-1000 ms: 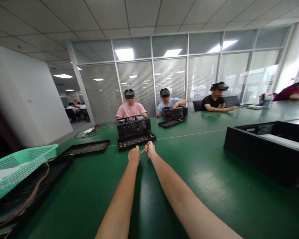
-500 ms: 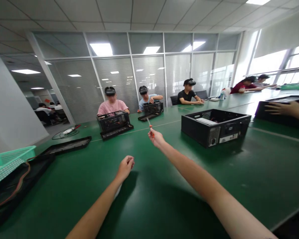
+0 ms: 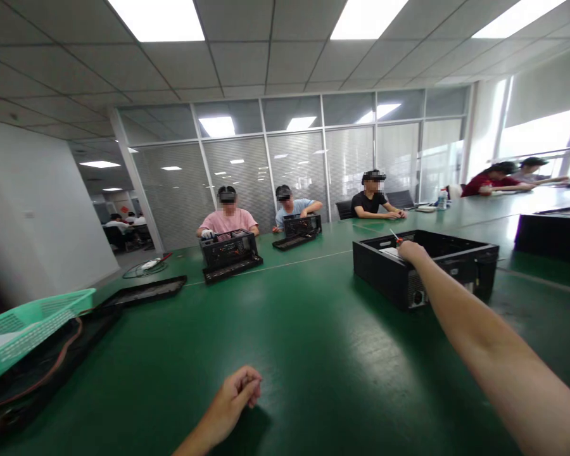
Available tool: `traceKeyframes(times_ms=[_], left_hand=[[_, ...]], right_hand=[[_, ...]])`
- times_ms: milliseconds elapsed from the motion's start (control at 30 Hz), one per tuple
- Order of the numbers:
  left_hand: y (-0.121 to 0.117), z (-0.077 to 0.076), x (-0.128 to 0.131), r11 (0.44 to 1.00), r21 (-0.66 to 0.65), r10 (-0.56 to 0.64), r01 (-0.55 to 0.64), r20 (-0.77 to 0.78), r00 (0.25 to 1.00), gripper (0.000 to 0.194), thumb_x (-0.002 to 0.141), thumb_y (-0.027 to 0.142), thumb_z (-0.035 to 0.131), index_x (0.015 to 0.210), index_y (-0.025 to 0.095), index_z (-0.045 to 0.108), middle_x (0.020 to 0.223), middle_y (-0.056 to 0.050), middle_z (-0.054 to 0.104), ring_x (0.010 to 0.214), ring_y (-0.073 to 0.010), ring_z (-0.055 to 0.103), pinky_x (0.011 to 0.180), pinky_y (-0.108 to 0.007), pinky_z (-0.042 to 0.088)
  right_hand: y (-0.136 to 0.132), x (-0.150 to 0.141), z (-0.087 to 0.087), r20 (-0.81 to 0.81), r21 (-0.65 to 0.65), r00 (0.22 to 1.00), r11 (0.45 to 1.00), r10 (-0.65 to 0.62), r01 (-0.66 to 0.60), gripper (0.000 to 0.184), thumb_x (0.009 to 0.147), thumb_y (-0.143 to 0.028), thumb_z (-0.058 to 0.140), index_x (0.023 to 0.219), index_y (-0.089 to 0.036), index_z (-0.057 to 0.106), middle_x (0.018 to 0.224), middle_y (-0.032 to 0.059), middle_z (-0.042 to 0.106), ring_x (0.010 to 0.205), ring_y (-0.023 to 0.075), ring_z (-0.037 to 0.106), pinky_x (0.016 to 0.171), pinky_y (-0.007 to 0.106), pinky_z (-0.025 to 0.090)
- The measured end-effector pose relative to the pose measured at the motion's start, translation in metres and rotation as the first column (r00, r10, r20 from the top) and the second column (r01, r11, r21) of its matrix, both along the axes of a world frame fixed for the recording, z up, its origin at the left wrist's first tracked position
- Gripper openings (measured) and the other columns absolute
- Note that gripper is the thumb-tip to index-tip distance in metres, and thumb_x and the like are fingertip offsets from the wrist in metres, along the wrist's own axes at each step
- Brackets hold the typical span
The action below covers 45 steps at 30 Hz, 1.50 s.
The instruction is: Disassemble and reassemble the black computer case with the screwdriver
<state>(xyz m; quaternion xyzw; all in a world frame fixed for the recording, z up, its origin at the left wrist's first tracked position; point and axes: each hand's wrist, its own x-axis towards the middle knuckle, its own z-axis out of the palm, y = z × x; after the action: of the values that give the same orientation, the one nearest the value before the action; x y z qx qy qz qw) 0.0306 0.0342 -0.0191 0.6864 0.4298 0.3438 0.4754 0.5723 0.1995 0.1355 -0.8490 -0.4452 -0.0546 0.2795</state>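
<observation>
My right hand grips a screwdriver with an orange handle; its thin shaft points up and to the left. That hand is over the near edge of an open black computer case, and whether it touches the case I cannot tell. A pale panel shows inside the case beside the hand. Low in the middle, my left hand is just above the green table, fingers curled closed. Anything inside those fingers is hidden.
On the left are a green plastic basket, a black panel and a cable. Across the table, people work at two black cases. Another black case stands at the far right.
My right hand has moved right with the screwdriver, from mid-table to the computer case. My view has tilted up, so my left hand appears lower. The other person's hand at right is gone.
</observation>
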Motion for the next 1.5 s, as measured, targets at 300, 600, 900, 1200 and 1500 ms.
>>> traceKeyframes(times_ms=[300,600,900,1200,1500], left_hand=[[-0.026,0.012,-0.005,0.998,0.056,-0.025,0.03,-0.093,0.995,0.023,0.085,0.038,0.047,0.088,0.015,0.053,0.073,0.0,0.057,0.065,-0.0107,0.052,0.063,-0.023,0.041],[-0.085,0.031,0.035,0.656,0.587,-0.06,0.474,-0.585,0.809,0.021,0.091,0.021,0.038,0.099,0.018,0.057,0.09,-0.004,0.064,0.084,-0.0125,0.057,0.079,-0.025,0.044],[-0.083,0.013,-0.011,0.31,0.891,0.304,0.331,-0.423,0.854,0.025,0.09,0.016,0.037,0.101,0.016,0.059,0.091,-0.007,0.065,0.087,-0.0153,0.06,0.079,-0.031,0.051],[-0.071,0.008,-0.068,0.082,0.895,0.448,0.438,-0.426,0.786,0.026,0.088,0.011,0.035,0.102,0.011,0.057,0.088,-0.01,0.064,0.081,-0.0165,0.061,0.069,-0.03,0.054],[-0.054,0.008,-0.065,0.195,0.908,0.444,0.372,-0.419,0.792,0.025,0.089,0.012,0.036,0.102,0.012,0.057,0.093,-0.01,0.063,0.09,-0.0159,0.06,0.079,-0.032,0.054]], right_hand=[[-0.017,-0.082,-0.011,0.053,-0.167,0.987,0.976,0.153,-0.143,0.033,0.083,-0.016,0.044,0.106,-0.001,0.062,0.104,0.028,0.061,0.102,0.031,0.059,0.081,0.035,0.044],[-0.1,-0.324,-0.021,0.127,-0.143,0.814,0.822,0.567,-0.551,0.028,0.087,-0.022,0.045,0.105,-0.004,0.058,0.103,0.0241,0.062,0.1,0.0259,0.061,0.085,0.032,0.042],[-0.184,-0.481,0.003,0.102,-0.154,0.388,0.4,0.916,-0.904,0.031,0.085,-0.042,0.05,0.099,-0.016,0.06,0.096,0.0105,0.068,0.087,0.0202,0.064,0.07,0.024,0.044],[-0.215,-0.399,-0.012,0.409,-0.033,0.384,0.434,0.828,-0.9,0.029,0.093,-0.039,0.038,0.105,-0.016,0.05,0.09,0.0096,0.066,0.084,0.0198,0.062,0.067,0.024,0.037],[-0.193,-0.381,-0.045,0.466,0.148,0.343,0.31,0.815,-0.939,0.015,0.088,-0.03,0.049,0.095,-0.017,0.054,0.089,0.0053,0.064,0.082,0.016,0.059,0.069,0.022,0.037]])
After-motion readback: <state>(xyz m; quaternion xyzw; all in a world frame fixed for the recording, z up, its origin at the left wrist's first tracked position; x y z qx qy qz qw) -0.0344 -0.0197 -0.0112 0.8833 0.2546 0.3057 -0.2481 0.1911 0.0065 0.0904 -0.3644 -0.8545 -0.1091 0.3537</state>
